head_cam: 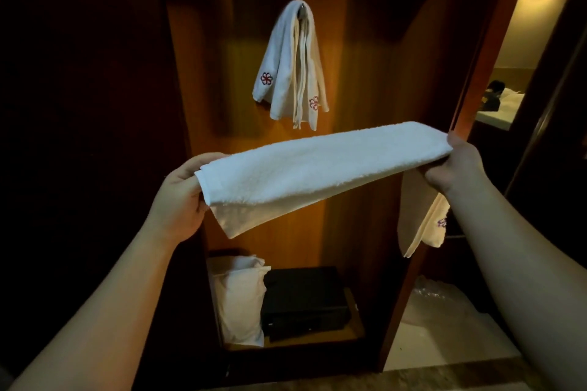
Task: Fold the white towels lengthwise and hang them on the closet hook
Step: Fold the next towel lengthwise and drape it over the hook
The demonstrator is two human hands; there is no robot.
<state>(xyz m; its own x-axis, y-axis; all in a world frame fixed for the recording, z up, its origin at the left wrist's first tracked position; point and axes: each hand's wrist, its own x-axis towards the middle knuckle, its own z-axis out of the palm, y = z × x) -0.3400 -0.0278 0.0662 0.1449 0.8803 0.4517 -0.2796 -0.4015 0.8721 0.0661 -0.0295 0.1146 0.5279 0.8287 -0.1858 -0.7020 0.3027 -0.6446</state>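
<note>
A white towel [320,165], folded lengthwise into a long band, is stretched level between my hands in front of the open closet. My left hand [181,197] grips its left end and my right hand [457,165] grips its right end. A lower layer hangs below at both ends, with a purple emblem at the right. Behind it, white towels [290,67] with red flower emblems hang from the closet hook [301,6] on the wooden back wall.
On the closet floor stand a white bag or pillow [238,298] and a black safe [305,301]. The closet's wooden side panel [416,200] rises at the right. Clear plastic [435,298] lies on the floor beyond it. A lit room shows at far right.
</note>
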